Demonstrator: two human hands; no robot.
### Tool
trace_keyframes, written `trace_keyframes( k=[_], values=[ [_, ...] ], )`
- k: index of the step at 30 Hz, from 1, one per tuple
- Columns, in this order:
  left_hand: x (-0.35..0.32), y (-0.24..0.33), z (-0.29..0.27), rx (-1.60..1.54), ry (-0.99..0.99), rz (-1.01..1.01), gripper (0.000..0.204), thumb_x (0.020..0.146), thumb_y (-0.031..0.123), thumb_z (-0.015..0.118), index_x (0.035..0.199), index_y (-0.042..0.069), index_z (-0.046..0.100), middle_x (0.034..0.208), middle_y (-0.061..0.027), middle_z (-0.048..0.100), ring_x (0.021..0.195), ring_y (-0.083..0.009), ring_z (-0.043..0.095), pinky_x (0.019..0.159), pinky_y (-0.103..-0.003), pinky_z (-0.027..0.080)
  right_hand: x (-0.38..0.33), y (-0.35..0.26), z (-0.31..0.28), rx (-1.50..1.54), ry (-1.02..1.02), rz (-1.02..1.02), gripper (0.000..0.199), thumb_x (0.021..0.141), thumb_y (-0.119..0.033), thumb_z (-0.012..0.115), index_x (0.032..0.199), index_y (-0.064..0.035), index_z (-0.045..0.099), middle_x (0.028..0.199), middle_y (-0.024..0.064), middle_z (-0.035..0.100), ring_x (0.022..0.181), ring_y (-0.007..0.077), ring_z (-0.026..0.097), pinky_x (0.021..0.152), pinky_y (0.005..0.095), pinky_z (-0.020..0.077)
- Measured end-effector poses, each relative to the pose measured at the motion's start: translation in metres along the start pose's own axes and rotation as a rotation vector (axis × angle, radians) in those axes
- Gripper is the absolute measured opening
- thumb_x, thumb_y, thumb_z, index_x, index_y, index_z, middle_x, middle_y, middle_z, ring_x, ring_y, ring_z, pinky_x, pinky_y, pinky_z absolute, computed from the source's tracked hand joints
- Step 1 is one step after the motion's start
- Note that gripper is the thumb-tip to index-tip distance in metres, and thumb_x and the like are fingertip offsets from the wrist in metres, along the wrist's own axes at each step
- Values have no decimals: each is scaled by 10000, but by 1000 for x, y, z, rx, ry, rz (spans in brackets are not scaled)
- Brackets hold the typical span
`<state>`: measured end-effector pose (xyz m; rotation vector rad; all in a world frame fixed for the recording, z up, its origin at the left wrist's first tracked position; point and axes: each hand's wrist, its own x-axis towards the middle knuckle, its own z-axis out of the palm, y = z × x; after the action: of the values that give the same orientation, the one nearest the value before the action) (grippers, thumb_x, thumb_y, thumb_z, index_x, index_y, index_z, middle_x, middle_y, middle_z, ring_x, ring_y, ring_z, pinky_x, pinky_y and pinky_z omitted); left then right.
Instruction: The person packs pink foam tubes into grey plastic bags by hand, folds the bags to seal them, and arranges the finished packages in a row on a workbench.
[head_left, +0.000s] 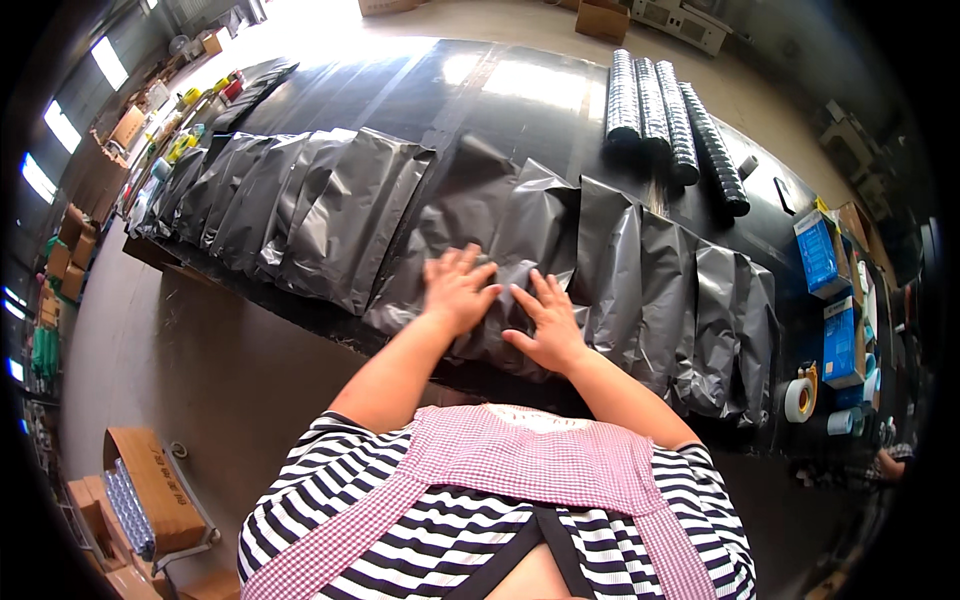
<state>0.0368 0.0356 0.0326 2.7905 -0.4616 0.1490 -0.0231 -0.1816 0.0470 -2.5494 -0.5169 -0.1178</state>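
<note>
Dark grey plastic bags lie overlapping in a long row along the near side of a black table [400,90]. My left hand [459,289] presses flat with spread fingers on a bag [465,195] in the middle of the row. Just to its right, my right hand [545,320] rests palm down, fingers apart, on the neighbouring bag [540,212]. Neither hand grips anything. More bags [345,215] fan out to the left, and others [610,260] continue to the right, with creased, shiny surfaces.
Several dark, ribbed rolls [653,105] lie at the table's far right. Blue boxes [822,255] and a tape roll [799,400] stand on the right end. An open cardboard box [155,490] sits at lower left. Part of another person's hand [890,465] shows at the right edge.
</note>
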Motion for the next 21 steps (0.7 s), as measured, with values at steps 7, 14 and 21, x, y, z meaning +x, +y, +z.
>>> trace_keyframes(
  k=[7,14,21],
  values=[
    [6,-54,-22,-139,-275,-269,1087,757,574,794,1629,324,195,1621,-208,329,1493,-405,304,1185,-540,296,30,-15,7,-101,-222,216,778,775,-614,742,1412,-210,555,1703,168,76,1534,487,116,1179,704,173],
    [12,-22,8,-113,-210,-273,1036,827,416,763,1642,285,137,1586,-240,361,1424,-445,376,1153,-550,344,37,-15,22,-199,-172,193,683,785,-494,694,1395,-213,574,1695,208,83,1528,498,139,1226,642,21],
    [14,-122,-22,-95,249,-132,791,894,464,717,1559,184,393,1551,-196,419,1405,-411,406,1126,-505,395,-2,0,-12,27,-18,-36,687,854,-421,743,1458,-176,526,1675,227,168,1533,420,204,1236,579,84]
  ],
)
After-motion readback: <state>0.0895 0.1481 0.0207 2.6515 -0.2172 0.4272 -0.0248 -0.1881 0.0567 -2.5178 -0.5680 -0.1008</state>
